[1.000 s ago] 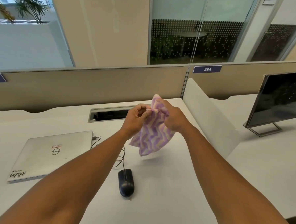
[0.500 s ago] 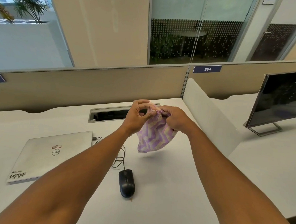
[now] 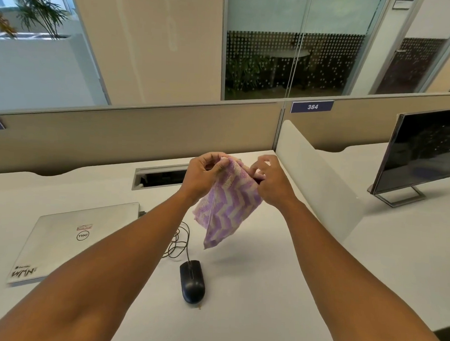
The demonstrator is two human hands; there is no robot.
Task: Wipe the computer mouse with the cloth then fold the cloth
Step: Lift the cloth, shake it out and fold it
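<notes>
Since a second ago both hands, left hand (image 3: 201, 175) and right hand (image 3: 271, 184), pinching the cloth (image 3: 227, 207) at 12 o'clock of the mouse (image 3: 192, 280), spread apart; matching corners squarely should fold neater

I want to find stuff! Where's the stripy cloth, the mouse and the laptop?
cloth (image 3: 230, 204): head view, on the hanging zigzag middle.
mouse (image 3: 192, 282): head view, on its dark back.
laptop (image 3: 77, 238): head view, on the closed silver lid.
</notes>
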